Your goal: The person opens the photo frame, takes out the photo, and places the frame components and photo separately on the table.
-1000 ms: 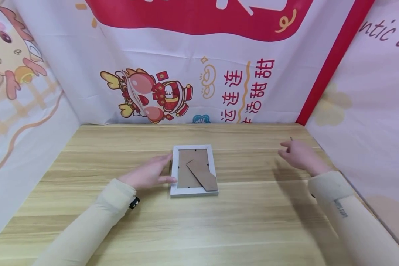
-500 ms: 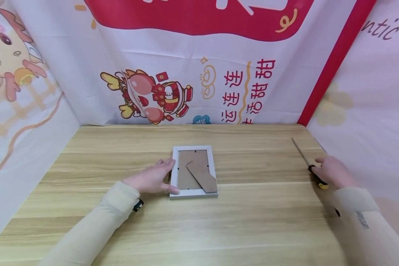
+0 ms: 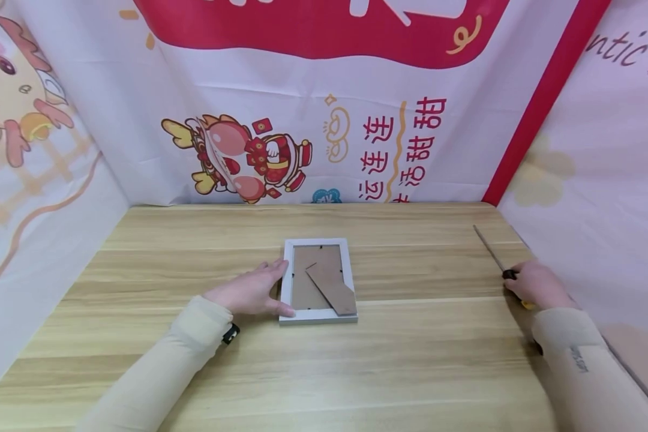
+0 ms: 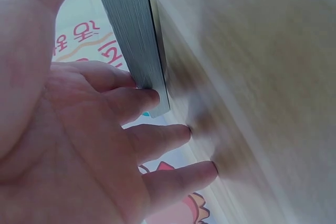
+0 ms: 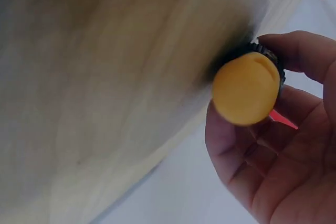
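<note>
A white picture frame (image 3: 318,314) lies back side up in the middle of the table, its brown stand folded flat over the backing board. My left hand (image 3: 248,292) is at its left side, thumb on the lower left corner and fingertips along the left edge. In the left wrist view the fingers (image 4: 168,142) reach out fairly straight beside the grey frame edge (image 4: 131,30). Over at the table's right edge, my right hand (image 3: 542,286) grips the black and yellow handle of a screwdriver (image 3: 488,249). Its yellow handle end (image 5: 245,88) sits between thumb and fingers.
The wood-grain table (image 3: 410,360) meets a printed cloth backdrop (image 3: 281,78) at the rear. More cloth walls (image 3: 599,210) rise at both sides, the right one close to my right hand.
My right hand has moved right and nearer, from over the screwdriver's shaft to its handle, and its fingers have closed there. My left hand has slid slightly along the picture frame's left side.
</note>
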`<state>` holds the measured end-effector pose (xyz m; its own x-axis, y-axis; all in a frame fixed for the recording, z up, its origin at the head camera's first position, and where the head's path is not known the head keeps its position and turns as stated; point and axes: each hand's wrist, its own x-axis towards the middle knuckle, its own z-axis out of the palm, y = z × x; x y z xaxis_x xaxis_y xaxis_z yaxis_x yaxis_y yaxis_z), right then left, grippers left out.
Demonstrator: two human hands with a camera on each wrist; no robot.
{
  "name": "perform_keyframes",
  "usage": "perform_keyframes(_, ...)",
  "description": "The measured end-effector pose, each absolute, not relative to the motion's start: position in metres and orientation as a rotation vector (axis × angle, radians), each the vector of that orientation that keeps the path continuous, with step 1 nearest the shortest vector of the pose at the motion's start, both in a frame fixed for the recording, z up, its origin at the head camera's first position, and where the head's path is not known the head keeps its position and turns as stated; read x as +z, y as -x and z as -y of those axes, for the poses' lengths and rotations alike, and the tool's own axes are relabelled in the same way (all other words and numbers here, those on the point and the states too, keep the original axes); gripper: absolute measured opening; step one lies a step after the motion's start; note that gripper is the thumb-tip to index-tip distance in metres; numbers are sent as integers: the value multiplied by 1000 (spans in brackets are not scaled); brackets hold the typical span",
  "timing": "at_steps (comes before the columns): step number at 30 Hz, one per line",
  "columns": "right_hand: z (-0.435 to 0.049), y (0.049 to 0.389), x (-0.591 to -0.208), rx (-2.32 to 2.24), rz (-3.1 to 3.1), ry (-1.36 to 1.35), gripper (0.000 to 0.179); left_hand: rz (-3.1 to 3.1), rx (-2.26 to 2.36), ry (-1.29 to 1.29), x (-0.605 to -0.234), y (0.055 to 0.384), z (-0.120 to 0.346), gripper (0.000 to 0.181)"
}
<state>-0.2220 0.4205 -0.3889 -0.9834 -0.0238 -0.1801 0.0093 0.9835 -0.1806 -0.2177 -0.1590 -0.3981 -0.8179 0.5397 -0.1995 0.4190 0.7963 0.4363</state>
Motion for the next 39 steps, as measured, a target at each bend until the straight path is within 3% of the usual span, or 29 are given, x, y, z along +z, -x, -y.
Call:
perform_keyframes(10, -393, 218, -353, -509, -3058, -56, 43, -2659, 538, -718, -393, 219, 148, 117)
perform_keyframes(22, -314, 211, -308, -892, -3259, 186, 38, -2659, 532, -710, -395, 220, 138, 115)
perform_keyframes(39, -229, 225, -315, -1019, -2897, 348, 32, -2680, 516, -675, -396, 219, 137, 117)
